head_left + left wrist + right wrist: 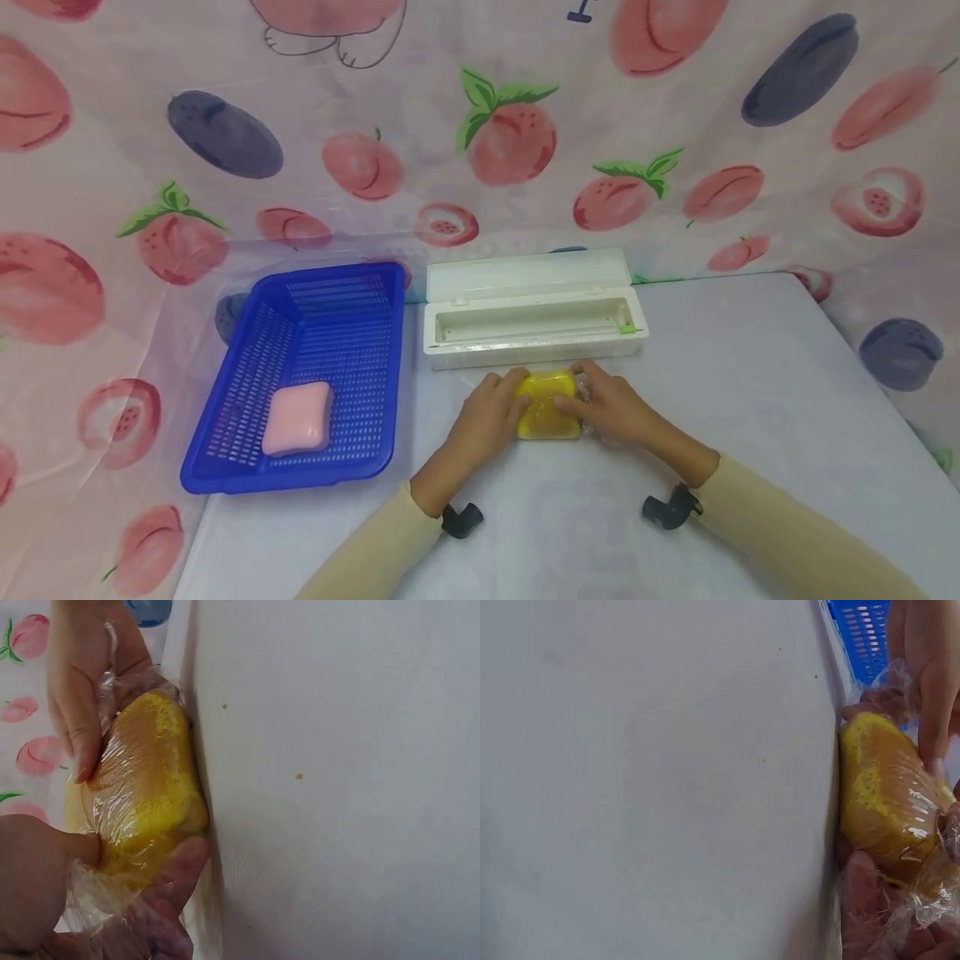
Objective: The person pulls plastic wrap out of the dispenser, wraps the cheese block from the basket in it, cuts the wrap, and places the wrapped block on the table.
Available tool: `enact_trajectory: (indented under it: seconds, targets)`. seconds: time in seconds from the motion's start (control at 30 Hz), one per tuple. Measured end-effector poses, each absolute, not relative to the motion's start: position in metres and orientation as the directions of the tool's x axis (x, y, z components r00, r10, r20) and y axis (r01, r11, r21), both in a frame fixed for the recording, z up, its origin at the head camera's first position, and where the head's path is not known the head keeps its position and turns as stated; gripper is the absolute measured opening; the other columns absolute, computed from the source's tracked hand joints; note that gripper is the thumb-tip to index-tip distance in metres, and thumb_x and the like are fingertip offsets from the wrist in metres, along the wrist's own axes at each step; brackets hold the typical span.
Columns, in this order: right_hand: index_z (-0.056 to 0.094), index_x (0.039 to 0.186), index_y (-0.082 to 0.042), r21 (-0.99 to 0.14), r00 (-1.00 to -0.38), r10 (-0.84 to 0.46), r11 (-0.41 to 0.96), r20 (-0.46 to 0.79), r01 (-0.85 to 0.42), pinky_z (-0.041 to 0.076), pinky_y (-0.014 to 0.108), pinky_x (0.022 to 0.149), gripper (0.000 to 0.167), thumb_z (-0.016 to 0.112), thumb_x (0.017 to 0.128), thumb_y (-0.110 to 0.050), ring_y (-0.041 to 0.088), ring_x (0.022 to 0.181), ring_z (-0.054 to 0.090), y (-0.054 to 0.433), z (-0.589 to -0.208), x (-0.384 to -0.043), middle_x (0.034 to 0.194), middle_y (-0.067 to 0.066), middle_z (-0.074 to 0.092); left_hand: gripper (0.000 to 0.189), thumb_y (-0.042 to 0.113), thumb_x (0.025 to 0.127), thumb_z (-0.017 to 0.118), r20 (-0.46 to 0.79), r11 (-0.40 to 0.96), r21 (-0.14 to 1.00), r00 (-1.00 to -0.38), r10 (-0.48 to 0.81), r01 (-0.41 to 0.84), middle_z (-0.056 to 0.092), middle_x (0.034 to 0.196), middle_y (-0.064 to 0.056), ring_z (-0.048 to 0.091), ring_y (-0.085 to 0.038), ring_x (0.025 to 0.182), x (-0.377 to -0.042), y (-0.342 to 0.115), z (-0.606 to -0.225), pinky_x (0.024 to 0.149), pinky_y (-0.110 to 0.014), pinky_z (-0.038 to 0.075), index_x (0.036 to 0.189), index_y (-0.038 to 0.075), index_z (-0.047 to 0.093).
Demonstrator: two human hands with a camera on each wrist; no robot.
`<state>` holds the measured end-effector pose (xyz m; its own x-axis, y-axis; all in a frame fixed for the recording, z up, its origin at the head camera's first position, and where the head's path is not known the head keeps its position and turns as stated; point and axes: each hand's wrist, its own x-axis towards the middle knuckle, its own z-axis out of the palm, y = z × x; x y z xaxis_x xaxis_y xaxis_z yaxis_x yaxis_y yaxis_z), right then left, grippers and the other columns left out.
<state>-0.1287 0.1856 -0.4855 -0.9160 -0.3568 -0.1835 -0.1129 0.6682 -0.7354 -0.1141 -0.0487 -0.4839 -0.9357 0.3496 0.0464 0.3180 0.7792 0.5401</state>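
Observation:
A yellow-and-brown block (547,408), like a piece of cake, is wrapped in clear plastic film (105,907) and lies near the middle of the table. From its left side my left hand (483,421) grips it, thumb on top. My right hand (611,406) holds the opposite side, its thumb also on the upper face. Film bunches loosely at both ends, seen in both wrist views. Just behind the hands stands a long white box (536,350) with its lid raised and a small green piece at the right of its slot.
To the left is a blue perforated basket (397,375) with a pink rounded block (296,419) inside. Small crumbs (299,776) dot the white tabletop (750,375). A fruit-printed cloth (420,108) hangs behind the table.

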Motion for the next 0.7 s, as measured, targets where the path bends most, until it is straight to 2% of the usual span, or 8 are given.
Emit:
enact_trajectory:
  seconds: [0.07,0.13,0.2,0.27,0.33,0.4,0.53,0.7]
  targets:
    - [0.046,0.132,-0.016,-0.700,-0.938,-0.328,0.696,-0.111,-0.161,0.053,0.036,0.059,0.057,0.072,0.093,-0.049,0.021,0.069,0.063,0.183,-0.483,-0.126,0.083,0.008,0.068,0.037,0.031,0.104,0.059,0.047,0.800,0.508,-0.937,0.346,0.321,0.060,0.103,-0.006,0.059,-0.017,0.078,-0.115,-0.046,-0.484,0.065,-0.029,0.051,0.140,0.022,0.055]
    - [0.048,0.135,-0.015,-0.609,-0.948,-0.319,0.752,-0.003,-0.251,0.058,0.043,0.068,0.060,0.074,0.092,-0.047,0.027,0.087,0.068,0.180,-0.479,-0.120,0.103,0.012,0.070,0.035,0.031,0.103,0.061,0.061,0.825,0.454,-0.936,0.347,0.336,0.057,0.100,-0.005,0.057,-0.016,0.071,-0.116,-0.043,-0.483,0.058,-0.026,0.047,0.137,0.022,0.056]
    - [0.053,0.137,-0.016,-0.466,-0.934,-0.335,0.811,0.125,-0.353,0.059,0.049,0.080,0.060,0.075,0.091,-0.045,0.031,0.110,0.066,0.176,-0.475,-0.116,0.127,0.013,0.066,0.035,0.032,0.102,0.063,0.103,0.858,0.361,-0.930,0.354,0.366,0.057,0.103,-0.006,0.057,-0.017,0.072,-0.118,-0.040,-0.483,0.055,-0.026,0.046,0.135,0.022,0.058]
    - [0.059,0.139,-0.018,-0.295,-0.893,-0.384,0.847,0.234,-0.442,0.056,0.053,0.090,0.056,0.075,0.091,-0.043,0.032,0.130,0.057,0.174,-0.472,-0.112,0.145,0.010,0.058,0.038,0.035,0.101,0.064,0.152,0.885,0.236,-0.915,0.375,0.402,0.059,0.114,-0.007,0.062,-0.020,0.085,-0.118,-0.036,-0.482,0.060,-0.029,0.050,0.136,0.022,0.059]
    - [0.063,0.138,-0.018,-0.139,-0.839,-0.454,0.849,0.302,-0.509,0.054,0.054,0.088,0.053,0.075,0.092,-0.040,0.032,0.134,0.055,0.173,-0.470,-0.110,0.148,0.008,0.056,0.042,0.036,0.100,0.064,0.197,0.894,0.089,-0.888,0.415,0.438,0.060,0.128,-0.006,0.062,-0.023,0.108,-0.117,-0.033,-0.481,0.071,-0.034,0.054,0.140,0.024,0.059]
    - [0.065,0.137,-0.016,-0.059,-0.800,-0.507,0.832,0.322,-0.551,0.052,0.054,0.086,0.051,0.075,0.092,-0.037,0.030,0.131,0.058,0.174,-0.471,-0.109,0.146,0.006,0.060,0.047,0.037,0.101,0.062,0.202,0.881,-0.046,-0.859,0.470,0.471,0.056,0.143,-0.002,0.056,-0.025,0.129,-0.114,-0.031,-0.480,0.085,-0.041,0.054,0.147,0.026,0.055]
    - [0.063,0.141,-0.013,-0.071,-0.798,-0.530,0.819,0.288,-0.570,0.053,0.050,0.081,0.054,0.074,0.093,-0.036,0.028,0.125,0.065,0.176,-0.475,-0.109,0.144,0.007,0.062,0.053,0.039,0.104,0.057,0.144,0.838,-0.165,-0.828,0.542,0.520,0.050,0.155,0.005,0.044,-0.022,0.147,-0.109,-0.031,-0.479,0.102,-0.052,0.050,0.154,0.026,0.046]
    - [0.058,0.144,-0.008,-0.208,-0.820,-0.523,0.797,0.234,-0.567,0.056,0.052,0.084,0.053,0.068,0.098,-0.034,0.030,0.127,0.063,0.180,-0.478,-0.112,0.149,0.011,0.058,0.056,0.041,0.105,0.053,0.067,0.839,-0.143,-0.841,0.537,0.525,0.042,0.162,0.006,0.038,-0.021,0.151,-0.110,-0.032,-0.478,0.109,-0.057,0.045,0.157,0.024,0.042]
